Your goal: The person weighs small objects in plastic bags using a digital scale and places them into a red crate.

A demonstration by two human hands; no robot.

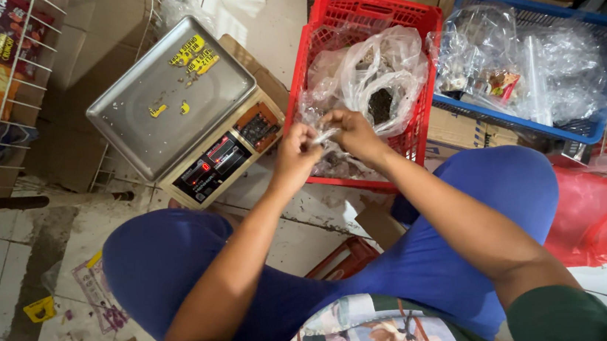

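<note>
The left hand [296, 151] and right hand [352, 135] meet fingertip to fingertip, both pinching a small clear plastic bag [324, 136] stretched between them. Just beyond the knuckles stands a red crate [407, 16] holding crumpled clear bags [376, 74]. Left of the left hand sits a steel-topped weighing scale [179, 108]; farther right of the right hand, a blue crate [605, 26].

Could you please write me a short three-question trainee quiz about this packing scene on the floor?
1. True or false: the digital scale has a bag lying on its steel pan.
2. Which crate are the left hand and right hand working over: A) the red crate or B) the blue crate?
3. What do both hands pinch between them?

Key:
1. False; the pan bears only small yellow stickers.
2. A.
3. A small clear plastic bag; its contents cannot be made out.
</note>
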